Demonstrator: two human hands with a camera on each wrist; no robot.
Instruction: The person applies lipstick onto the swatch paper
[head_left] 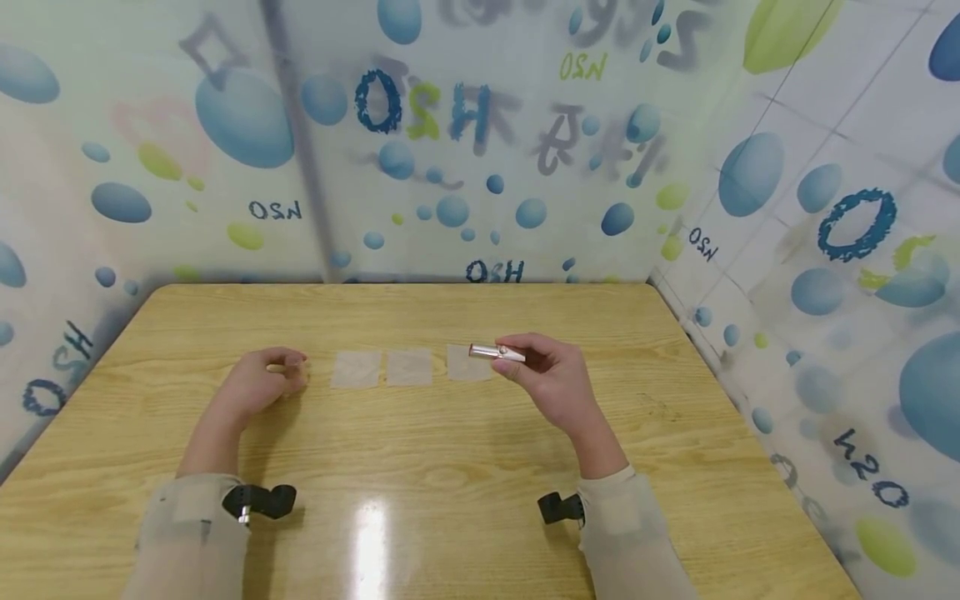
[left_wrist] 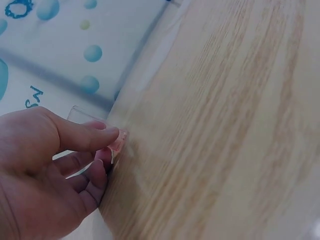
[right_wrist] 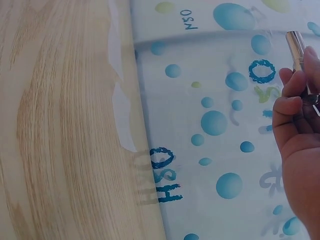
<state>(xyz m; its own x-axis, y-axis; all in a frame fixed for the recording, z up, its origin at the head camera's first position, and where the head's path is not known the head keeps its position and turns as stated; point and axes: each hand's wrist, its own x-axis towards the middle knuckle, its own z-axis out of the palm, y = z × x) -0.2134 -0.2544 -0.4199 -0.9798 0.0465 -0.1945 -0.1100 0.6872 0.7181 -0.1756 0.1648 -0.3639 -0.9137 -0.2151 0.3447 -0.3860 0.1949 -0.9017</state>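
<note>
In the head view, my right hand pinches a slim silver lipstick tube between thumb and fingers. The tube lies nearly level, over the rightmost of three thin pale squares. Its shiny end also juts past the fingers of my right hand in the right wrist view. My left hand is left of the squares, low over the table. In the left wrist view, that hand pinches a small clear piece with a pinkish part; the fingers hide much of it.
The left square, middle square and right square lie in a row on the wooden table. A printed curtain-like wall rises behind the table's far edge, and another patterned wall stands to the right.
</note>
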